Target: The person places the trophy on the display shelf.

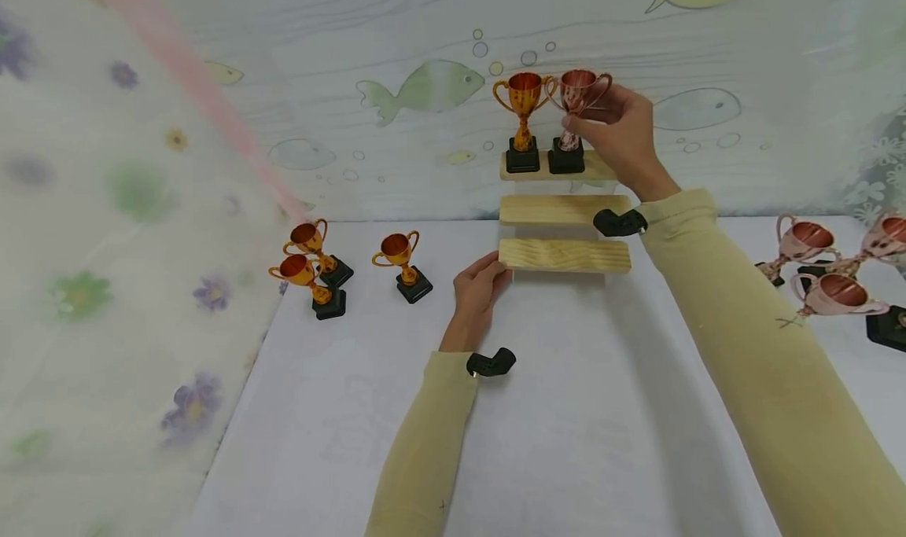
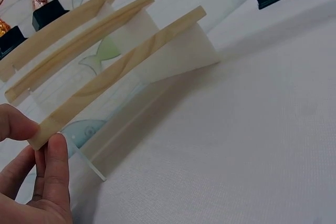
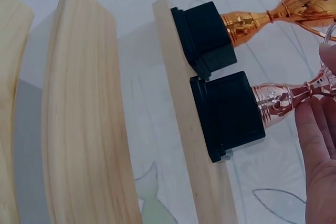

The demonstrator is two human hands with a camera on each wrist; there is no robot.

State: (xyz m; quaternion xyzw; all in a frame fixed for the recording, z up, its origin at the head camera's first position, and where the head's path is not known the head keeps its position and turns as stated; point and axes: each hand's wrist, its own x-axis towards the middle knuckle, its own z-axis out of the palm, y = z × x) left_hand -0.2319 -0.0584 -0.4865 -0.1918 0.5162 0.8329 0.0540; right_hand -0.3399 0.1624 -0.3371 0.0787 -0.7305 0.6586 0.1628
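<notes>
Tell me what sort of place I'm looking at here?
Likely a staged tabletop display set, not a real room: a white table, a printed fish-pattern backdrop, and a tiered wooden shelf where the right hand sets a pink trophy.

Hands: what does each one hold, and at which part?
The right hand holds the pink trophy by its cup. The left hand pinches the left end of the lowest wooden shelf.

Glossy metallic trophies (image 1: 579,116), matt wooden shelves (image 1: 564,255)

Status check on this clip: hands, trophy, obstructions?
Right hand grips rose trophy on top shelf. Left hand pinches bottom shelf end. Gold trophy touching alongside; nothing blocking.
</notes>
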